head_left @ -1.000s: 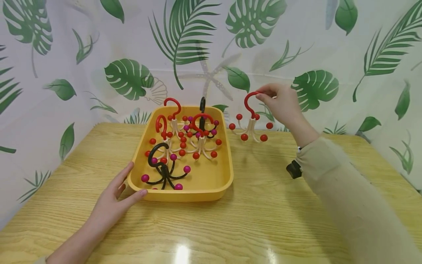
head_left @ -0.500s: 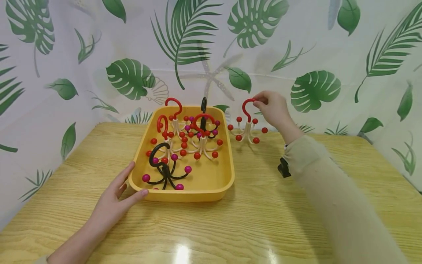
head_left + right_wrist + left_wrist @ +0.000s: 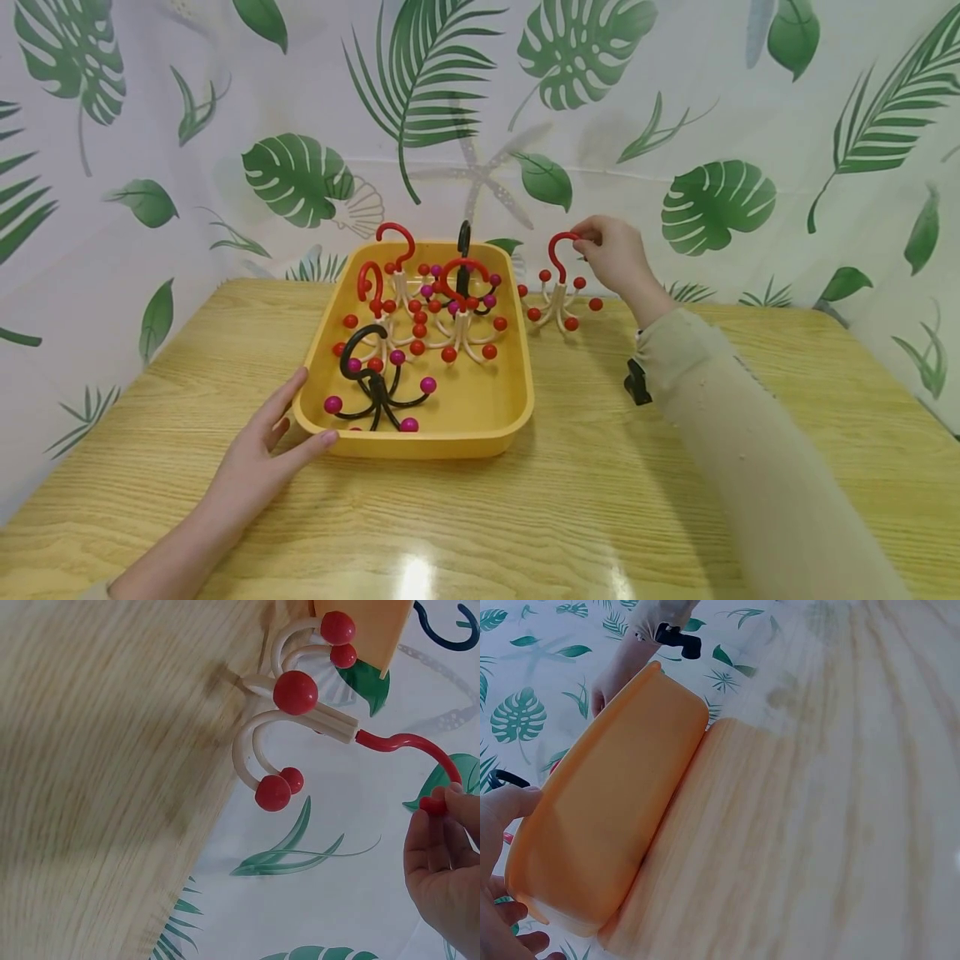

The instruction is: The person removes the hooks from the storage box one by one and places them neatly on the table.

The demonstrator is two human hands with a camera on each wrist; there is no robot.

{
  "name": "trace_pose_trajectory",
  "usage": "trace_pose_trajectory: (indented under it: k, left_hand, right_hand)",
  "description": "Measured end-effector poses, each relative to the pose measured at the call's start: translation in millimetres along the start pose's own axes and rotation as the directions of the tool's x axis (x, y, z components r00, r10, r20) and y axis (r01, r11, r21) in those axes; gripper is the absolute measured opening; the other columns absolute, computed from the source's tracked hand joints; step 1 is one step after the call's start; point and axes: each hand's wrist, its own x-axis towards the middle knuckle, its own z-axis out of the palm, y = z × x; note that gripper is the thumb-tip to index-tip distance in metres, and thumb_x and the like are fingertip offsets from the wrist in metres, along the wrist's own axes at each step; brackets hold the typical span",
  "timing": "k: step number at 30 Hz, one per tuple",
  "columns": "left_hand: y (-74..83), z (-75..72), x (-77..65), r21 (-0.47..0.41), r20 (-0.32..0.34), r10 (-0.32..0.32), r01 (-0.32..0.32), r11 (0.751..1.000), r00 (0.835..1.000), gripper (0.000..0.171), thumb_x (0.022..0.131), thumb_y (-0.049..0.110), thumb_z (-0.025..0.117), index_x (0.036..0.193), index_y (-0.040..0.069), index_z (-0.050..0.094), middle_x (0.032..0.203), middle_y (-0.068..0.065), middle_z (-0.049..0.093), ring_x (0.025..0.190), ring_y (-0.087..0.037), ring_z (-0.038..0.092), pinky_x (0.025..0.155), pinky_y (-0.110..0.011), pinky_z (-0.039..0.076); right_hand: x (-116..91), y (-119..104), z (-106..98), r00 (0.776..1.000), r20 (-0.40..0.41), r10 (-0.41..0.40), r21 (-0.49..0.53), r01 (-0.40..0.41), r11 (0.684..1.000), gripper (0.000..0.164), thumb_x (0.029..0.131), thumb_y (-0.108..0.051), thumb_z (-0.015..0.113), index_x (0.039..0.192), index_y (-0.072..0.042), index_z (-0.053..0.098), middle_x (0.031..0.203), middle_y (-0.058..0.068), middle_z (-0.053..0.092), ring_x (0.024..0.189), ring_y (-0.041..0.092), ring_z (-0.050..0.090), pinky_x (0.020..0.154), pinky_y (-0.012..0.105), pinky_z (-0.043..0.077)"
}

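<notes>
By its red hook, a cream hanger with several curved arms and red ball tips is pinched between the thumb and fingers of my right hand. It hangs upright just right of a yellow plastic tray; whether its arms touch the table, I cannot tell. Inside the tray stand a black hanger with magenta balls, another black hanger at the back, and 3 cream hangers with red hooks. My left hand rests with extended fingers against the tray's near left corner, thumb on the front rim.
The tray stands on a wood-grain table. A white cloth backdrop with green leaf prints rises behind the table's far edge. A black wrist device sits at the right cuff.
My right hand has moved left and lower with the red-hooked hanger, bringing it closer to the tray's right side. The left hand and the tray stay where they were.
</notes>
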Motion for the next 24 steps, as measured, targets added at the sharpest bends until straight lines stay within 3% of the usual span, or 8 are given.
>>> trace_pose_trajectory:
  k: [10, 24]
  left_hand:
    - [1.2, 0.0, 0.4, 0.024, 0.001, -0.026, 0.026, 0.999, 1.000, 0.088, 0.087, 0.037, 0.070, 0.155, 0.021, 0.016, 0.159, -0.008, 0.012, 0.143, -0.035, 0.013, 0.113, -0.053, 0.023]
    - [1.6, -0.6, 0.3, 0.026, 0.003, -0.013, 0.013, 1.000, 1.000, 0.088, 0.087, 0.037, 0.070, 0.155, 0.020, 0.016, 0.159, -0.009, 0.012, 0.143, -0.036, 0.013, 0.113, -0.054, 0.023]
  right_hand:
    - [-0.7, 4.1, 1.1, 1.000, 0.022, 0.011, -0.004, -0.010, 1.000, 0.020, 0.095, -0.002, 0.055, 0.112, 0.005, 0.063, 0.100, 0.023, 0.065, 0.089, 0.034, 0.062, 0.075, 0.041, 0.050]
    - [-4.1, 0.4, 3.1, 0.997, 0.064, 0.032, -0.010, -0.032, 0.999, 0.024, 0.095, 0.001, 0.050, 0.118, 0.004, 0.059, 0.107, 0.022, 0.063, 0.095, 0.033, 0.055, 0.080, 0.042, 0.047]
